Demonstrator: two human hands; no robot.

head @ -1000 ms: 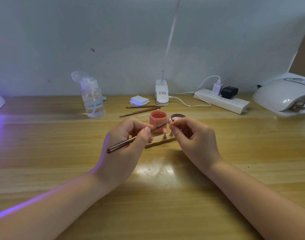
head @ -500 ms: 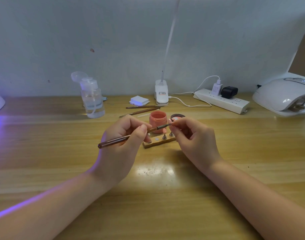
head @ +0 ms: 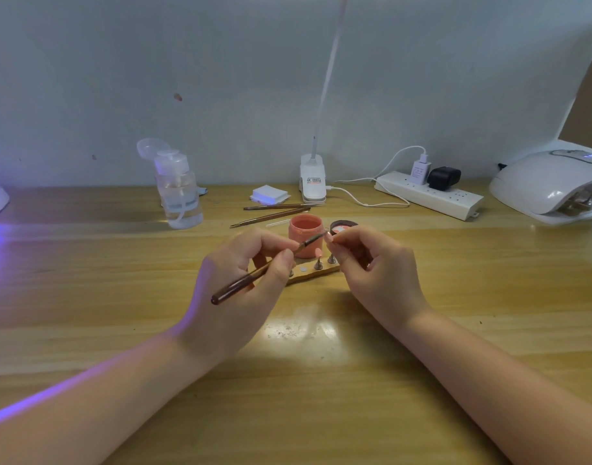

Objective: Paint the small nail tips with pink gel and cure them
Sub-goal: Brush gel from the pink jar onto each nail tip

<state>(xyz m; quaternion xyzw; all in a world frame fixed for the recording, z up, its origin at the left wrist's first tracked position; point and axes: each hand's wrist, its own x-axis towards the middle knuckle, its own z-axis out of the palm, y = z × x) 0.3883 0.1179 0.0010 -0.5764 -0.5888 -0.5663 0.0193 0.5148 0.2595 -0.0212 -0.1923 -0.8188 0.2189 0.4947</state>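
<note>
My left hand (head: 244, 290) grips a brown gel brush (head: 254, 275), its tip reaching up to a small nail tip (head: 329, 235) pinched between the thumb and forefinger of my right hand (head: 375, 266). Behind the hands stands an open pink gel jar (head: 304, 238) with its dark lid (head: 343, 226) lying beside it. A wooden holder strip (head: 313, 274) lies under my hands with small metal stands on it; one stand carries a pink nail tip (head: 318, 253).
A white curing lamp (head: 553, 186) sits at the far right, a power strip (head: 429, 194) and a clip desk lamp (head: 313, 182) at the back. A pump bottle (head: 178, 193), white pads (head: 269, 194) and two spare tools (head: 271, 213) lie behind the jar. Purple light glows at left.
My left hand has shifted the brush a little, first left and up, then back toward the nail tip. My right hand has barely moved.
</note>
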